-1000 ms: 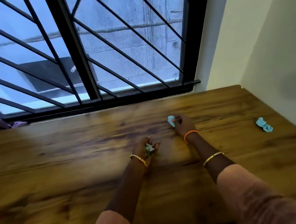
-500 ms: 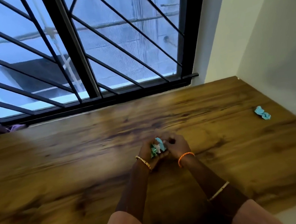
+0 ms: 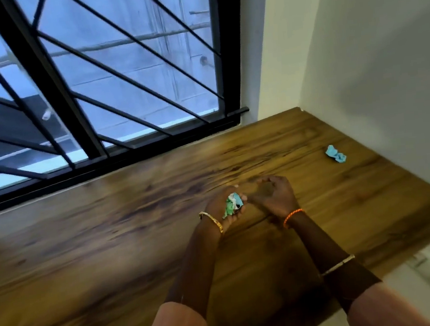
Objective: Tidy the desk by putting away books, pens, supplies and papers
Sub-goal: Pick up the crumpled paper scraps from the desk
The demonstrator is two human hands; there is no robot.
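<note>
The barred window [image 3: 98, 76] fills the view beyond the wooden desk [image 3: 84, 243]. Over the desk, the left hand [image 3: 222, 207] curls its fingers [image 3: 241, 200] round crumpled green, white and blue paper scraps [image 3: 232, 205]. The right hand [image 3: 272, 196] is just beside them, fingers loosely bent, holding nothing. Well to the right of those fingers, unobstructed, lies a crumpled blue scrap [image 3: 335, 153] near the wall [image 3: 382, 52].

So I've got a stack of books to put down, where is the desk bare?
The desk is bare from the window frame to the left hand. Right is tighter: both hands, right hand, then a blue paper scrap by the wall.
</note>
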